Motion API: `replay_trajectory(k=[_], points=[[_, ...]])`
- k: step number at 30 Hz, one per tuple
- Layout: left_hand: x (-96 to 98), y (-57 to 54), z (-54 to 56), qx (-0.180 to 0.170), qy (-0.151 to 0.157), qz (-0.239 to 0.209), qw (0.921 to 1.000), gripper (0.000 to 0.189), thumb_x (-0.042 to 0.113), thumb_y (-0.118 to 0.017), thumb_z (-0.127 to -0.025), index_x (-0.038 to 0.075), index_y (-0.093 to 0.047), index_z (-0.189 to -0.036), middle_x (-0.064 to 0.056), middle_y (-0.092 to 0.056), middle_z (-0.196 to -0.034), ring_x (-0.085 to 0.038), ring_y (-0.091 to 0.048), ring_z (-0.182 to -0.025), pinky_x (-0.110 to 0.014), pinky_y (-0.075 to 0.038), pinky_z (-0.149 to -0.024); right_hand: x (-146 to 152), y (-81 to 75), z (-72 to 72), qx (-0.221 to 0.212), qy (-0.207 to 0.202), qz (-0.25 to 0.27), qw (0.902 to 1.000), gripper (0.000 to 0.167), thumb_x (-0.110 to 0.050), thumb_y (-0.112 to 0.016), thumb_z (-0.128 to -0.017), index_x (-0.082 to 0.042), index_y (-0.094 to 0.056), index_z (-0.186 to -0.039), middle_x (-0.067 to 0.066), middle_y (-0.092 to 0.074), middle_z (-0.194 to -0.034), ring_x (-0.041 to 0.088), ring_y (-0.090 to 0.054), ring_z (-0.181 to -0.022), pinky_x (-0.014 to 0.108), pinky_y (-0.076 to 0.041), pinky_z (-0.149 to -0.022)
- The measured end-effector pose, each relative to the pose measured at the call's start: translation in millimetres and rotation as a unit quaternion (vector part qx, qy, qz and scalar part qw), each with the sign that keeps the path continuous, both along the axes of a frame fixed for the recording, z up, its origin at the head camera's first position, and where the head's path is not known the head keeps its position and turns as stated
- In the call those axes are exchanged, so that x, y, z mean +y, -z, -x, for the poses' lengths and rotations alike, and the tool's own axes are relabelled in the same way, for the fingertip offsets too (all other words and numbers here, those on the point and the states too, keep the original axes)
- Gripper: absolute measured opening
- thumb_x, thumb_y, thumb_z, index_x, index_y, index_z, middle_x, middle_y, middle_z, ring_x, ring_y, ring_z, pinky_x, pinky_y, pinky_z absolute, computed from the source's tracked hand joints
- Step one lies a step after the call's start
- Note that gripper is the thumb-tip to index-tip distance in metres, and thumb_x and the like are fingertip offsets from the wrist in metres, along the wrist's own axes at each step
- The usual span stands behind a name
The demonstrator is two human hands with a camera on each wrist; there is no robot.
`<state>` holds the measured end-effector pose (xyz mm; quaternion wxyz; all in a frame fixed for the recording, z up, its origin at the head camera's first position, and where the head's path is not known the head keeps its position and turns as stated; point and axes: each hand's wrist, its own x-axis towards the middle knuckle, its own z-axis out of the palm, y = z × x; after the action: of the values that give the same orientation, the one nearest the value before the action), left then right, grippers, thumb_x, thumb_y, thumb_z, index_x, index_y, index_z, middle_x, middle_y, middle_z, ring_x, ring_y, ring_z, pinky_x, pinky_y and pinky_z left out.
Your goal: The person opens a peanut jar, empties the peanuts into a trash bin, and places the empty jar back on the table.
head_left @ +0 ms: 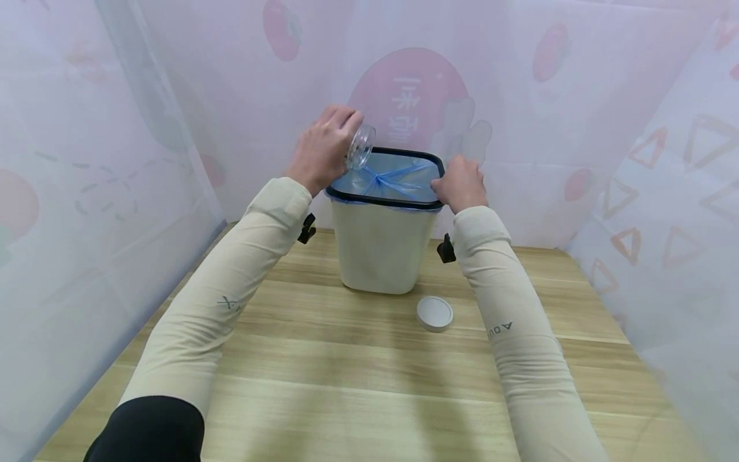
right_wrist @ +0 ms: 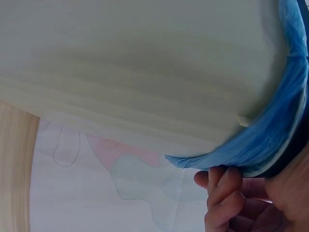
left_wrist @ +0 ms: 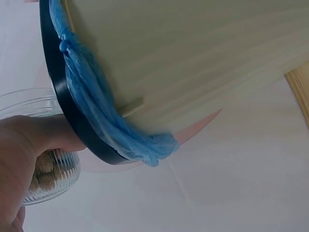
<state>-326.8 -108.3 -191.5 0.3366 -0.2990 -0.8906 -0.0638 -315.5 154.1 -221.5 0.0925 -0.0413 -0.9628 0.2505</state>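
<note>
A cream trash can (head_left: 383, 250) stands on the table, lined with a blue plastic bag (head_left: 398, 181) under a black rim ring (head_left: 398, 202). My left hand (head_left: 326, 151) grips a clear glass jar (head_left: 362, 146), tilted sideways at the can's left rim with its mouth toward the opening. Brown lumps (left_wrist: 47, 176) show inside the jar in the left wrist view. On the far side, my right hand (head_left: 463, 185) holds the can's right rim, fingers (right_wrist: 224, 203) curled beneath the bag's folded edge; the thumb is hidden in the right wrist view.
A round white lid (head_left: 435, 313) lies on the wooden table (head_left: 346, 372) in front of the can, toward the right. Printed fabric walls (head_left: 231, 83) enclose the table at the back and both sides.
</note>
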Motion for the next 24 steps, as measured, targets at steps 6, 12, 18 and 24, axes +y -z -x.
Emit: replay_trajectory(k=[6, 12, 18, 24], points=[[0.5, 2.3, -0.6, 0.014, 0.003, 0.01, 0.9998, 0.066, -0.02, -0.064, -0.08, -0.003, -0.055, -0.144, -0.021, -0.06, -0.145, -0.037, -0.051, -0.142, -0.047, -0.05, -0.118, -1.2, 0.5, 0.4, -0.007, 0.002, 0.003, 1.0, 0.028, -0.028, -0.062, -0.104, 0.0, -0.067, -0.107, 0.014, -0.065, -0.098, 0.03, -0.068, -0.083, 0.038, -0.055, -0.07], [0.8, 3.3, 1.0, 0.023, 0.007, 0.015, 0.9996, 0.064, -0.023, -0.057, -0.082, -0.003, -0.055, -0.143, -0.021, -0.06, -0.144, -0.037, -0.051, -0.141, -0.046, -0.048, -0.119, -1.9, 0.7, 0.5, -0.006, 0.004, 0.002, 1.0, 0.028, -0.028, -0.063, -0.104, 0.0, -0.067, -0.107, 0.014, -0.065, -0.098, 0.03, -0.068, -0.082, 0.037, -0.056, -0.069], [1.3, 3.8, 1.8, 0.031, 0.014, 0.014, 0.9993, 0.063, -0.025, -0.049, -0.083, -0.003, -0.056, -0.141, -0.021, -0.06, -0.142, -0.037, -0.052, -0.139, -0.045, -0.048, -0.119, -1.3, 0.9, 1.0, -0.002, 0.005, -0.004, 1.0, 0.028, -0.028, -0.062, -0.104, -0.001, -0.066, -0.103, 0.013, -0.063, -0.095, 0.029, -0.066, -0.081, 0.038, -0.055, -0.068], [1.5, 5.1, 2.8, 0.042, 0.017, 0.017, 0.9988, 0.062, -0.027, -0.045, -0.085, -0.003, -0.057, -0.14, -0.02, -0.061, -0.14, -0.037, -0.052, -0.138, -0.045, -0.053, -0.114, -1.5, 0.9, 0.6, 0.001, 0.003, -0.001, 1.0, 0.027, -0.027, -0.062, -0.104, -0.001, -0.066, -0.101, 0.013, -0.063, -0.094, 0.029, -0.066, -0.079, 0.037, -0.054, -0.068]])
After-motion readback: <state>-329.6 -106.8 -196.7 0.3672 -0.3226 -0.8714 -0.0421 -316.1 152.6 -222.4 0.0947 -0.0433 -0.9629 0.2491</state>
